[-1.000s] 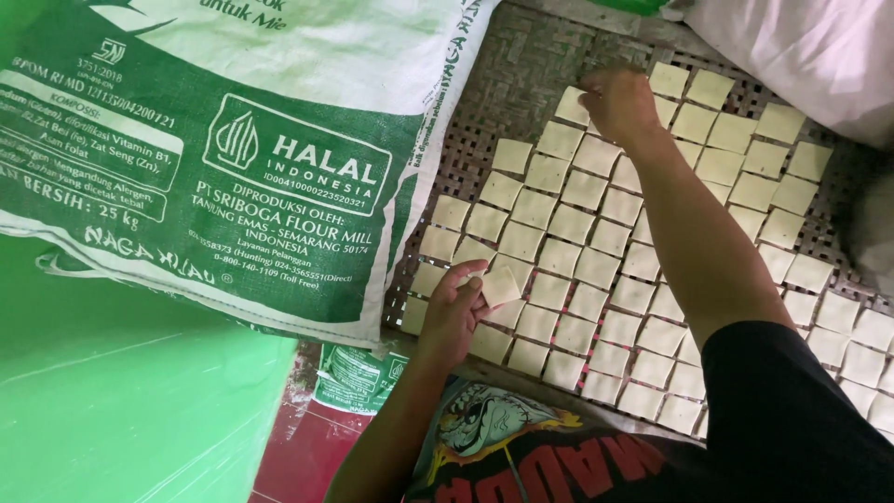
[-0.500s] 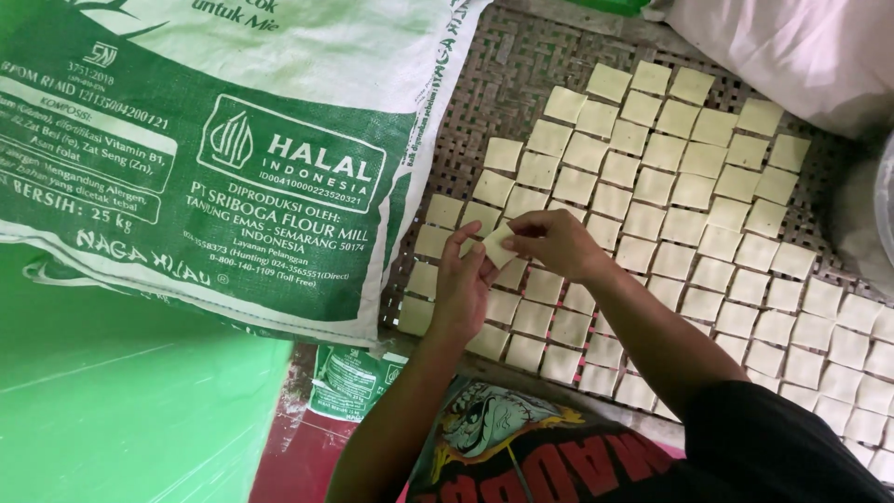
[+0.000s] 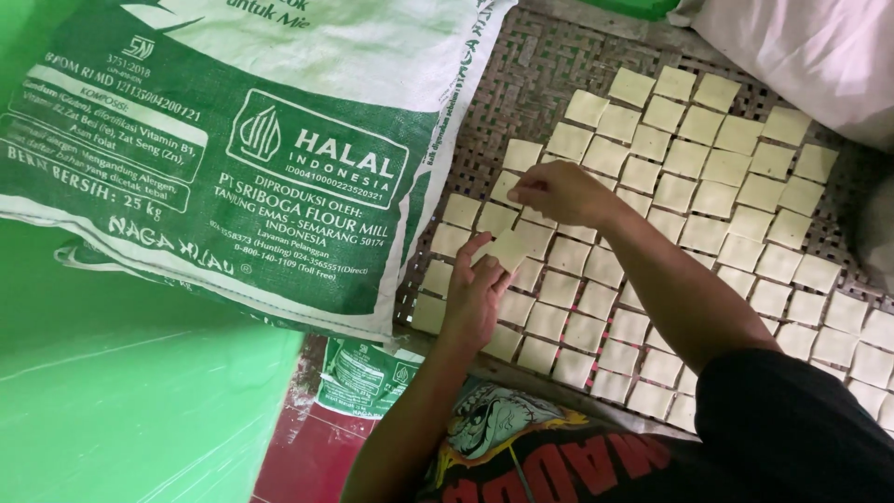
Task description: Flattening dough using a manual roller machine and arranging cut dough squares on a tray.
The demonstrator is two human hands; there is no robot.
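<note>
The left hand (image 3: 477, 296) holds a small stack of pale dough squares (image 3: 507, 250); its grip pinches them between thumb and fingers, just above the palm. The right hand (image 3: 559, 193) rests close above this grip, fingers pressed together at the tips on one square at the edge of the rows. Many more squares (image 3: 708, 200) lie flat in rows on the woven mat (image 3: 549, 74), to the right of both grips. Compared with a second ago, the right hand has come back from the far rows to beside the left hand. A green and white sack (image 3: 233, 158) lies left of the grips.
</note>
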